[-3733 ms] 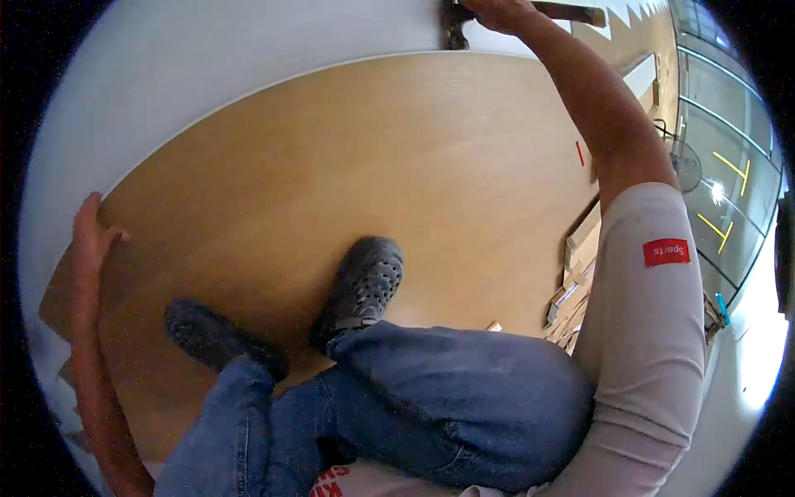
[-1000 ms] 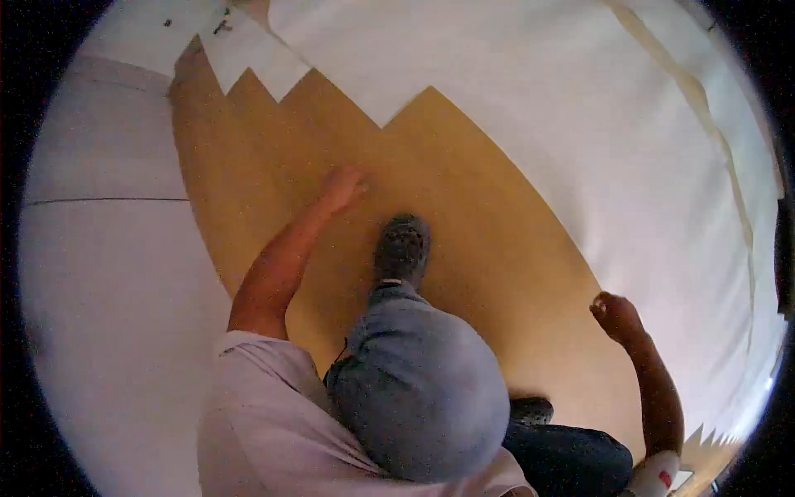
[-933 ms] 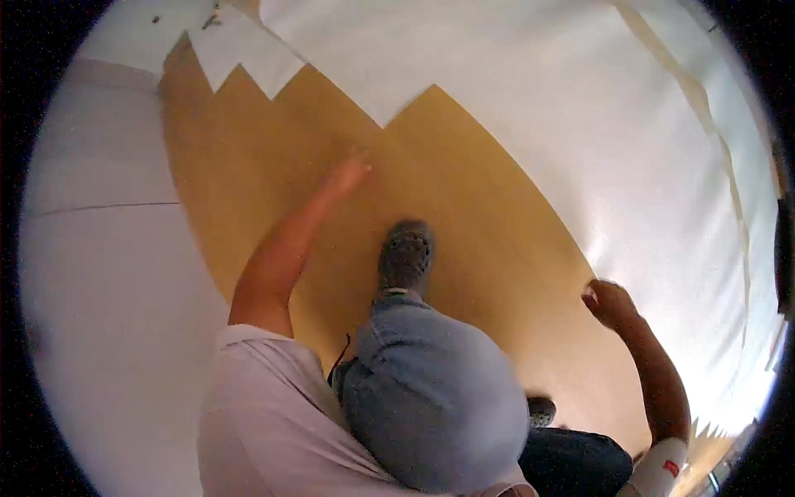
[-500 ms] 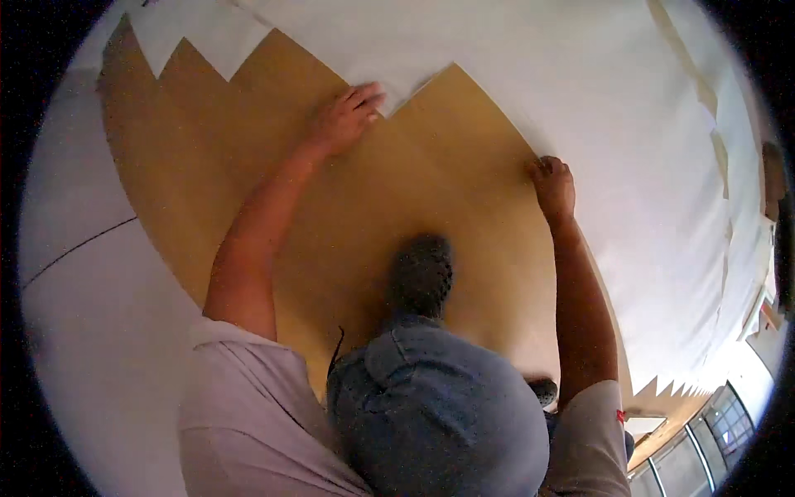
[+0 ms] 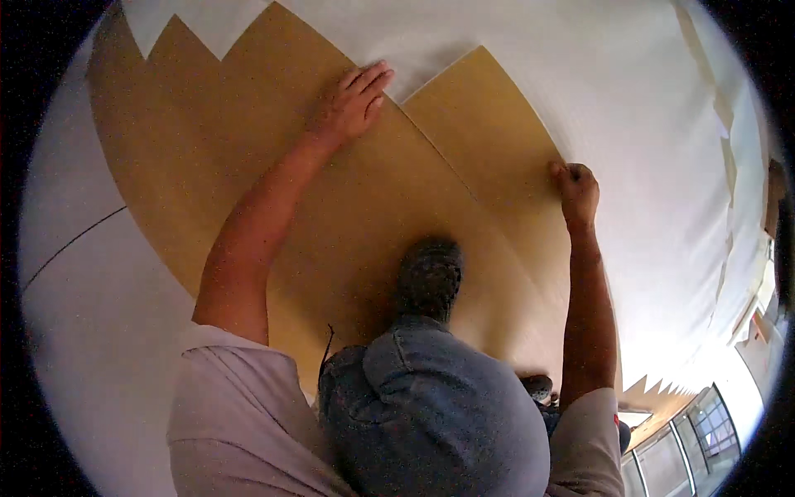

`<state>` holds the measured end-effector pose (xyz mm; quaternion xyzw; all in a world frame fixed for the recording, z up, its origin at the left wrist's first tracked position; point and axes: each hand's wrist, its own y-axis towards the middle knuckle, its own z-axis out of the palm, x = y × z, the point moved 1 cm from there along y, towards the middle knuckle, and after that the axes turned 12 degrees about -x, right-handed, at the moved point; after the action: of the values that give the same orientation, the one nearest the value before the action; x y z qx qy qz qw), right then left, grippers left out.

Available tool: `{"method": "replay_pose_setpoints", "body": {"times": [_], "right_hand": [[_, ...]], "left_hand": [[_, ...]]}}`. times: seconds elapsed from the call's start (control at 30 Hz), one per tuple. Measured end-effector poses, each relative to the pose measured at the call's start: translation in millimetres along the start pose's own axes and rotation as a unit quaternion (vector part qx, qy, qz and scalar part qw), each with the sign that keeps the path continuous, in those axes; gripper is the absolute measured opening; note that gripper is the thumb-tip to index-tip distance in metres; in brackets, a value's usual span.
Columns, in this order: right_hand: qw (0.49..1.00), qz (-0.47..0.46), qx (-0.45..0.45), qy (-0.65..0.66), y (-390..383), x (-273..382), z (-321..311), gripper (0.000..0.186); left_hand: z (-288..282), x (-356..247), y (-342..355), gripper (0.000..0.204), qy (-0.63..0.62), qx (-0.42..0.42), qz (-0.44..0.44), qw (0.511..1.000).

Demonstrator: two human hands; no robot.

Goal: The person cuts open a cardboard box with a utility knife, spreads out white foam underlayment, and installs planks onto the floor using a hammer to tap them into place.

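My left hand [image 5: 358, 101] lies with its fingers stretched out on a brown floor plank [image 5: 281, 108], at the inner corner where the outermost plank begins. My right hand [image 5: 577, 186] is closed on the right long edge of that outermost floor plank [image 5: 489, 116], its fingers curled over the rim. A thin dark line runs along the joint between this plank and its neighbour. The plank's far end juts out over the white sheet [image 5: 613, 99].
Brown planks with stepped ends spread under me, and my dark shoe [image 5: 429, 277] stands on them. Tan tape strips [image 5: 691, 41] cross the white sheet at the right. A pale surface [image 5: 99, 331] with a dark line lies at the left. Windows [image 5: 708, 422] show at the lower right.
The outermost plank and my right hand have shifted to the right in view. A line has opened along its joint. My left hand has moved slightly up in the picture.
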<state>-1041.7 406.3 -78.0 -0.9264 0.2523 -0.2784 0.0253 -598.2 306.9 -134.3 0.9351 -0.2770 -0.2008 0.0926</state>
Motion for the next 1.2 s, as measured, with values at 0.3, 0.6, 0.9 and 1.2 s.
{"method": "replay_pose_setpoints", "body": {"times": [0.3, 0.6, 0.9, 1.2], "right_hand": [[1.000, -0.002, 0.023, -0.001, -1.3, 5.1, 14.7, 0.035], [0.986, -0.103, 0.003, -0.132, -14.4, 8.7, 21.7, 0.045], [0.973, -0.171, -0.113, -0.104, -1.0, -49.2, 49.2, 0.034], [0.976, -0.191, 0.016, -0.107, -18.8, -27.1, 8.7, 0.053]], "left_hand": [[23.0, 13.2, 4.0, 0.045, 0.074, -0.096, 0.033, 0.992], [22.8, 19.3, -14.5, 0.040, 0.109, -0.082, 0.043, 0.990], [13.2, -1.3, -1.5, 0.040, 0.048, -0.070, 0.060, 0.995], [43.9, -8.6, 7.3, 0.048, 0.049, -0.098, 0.104, 0.989]]}}
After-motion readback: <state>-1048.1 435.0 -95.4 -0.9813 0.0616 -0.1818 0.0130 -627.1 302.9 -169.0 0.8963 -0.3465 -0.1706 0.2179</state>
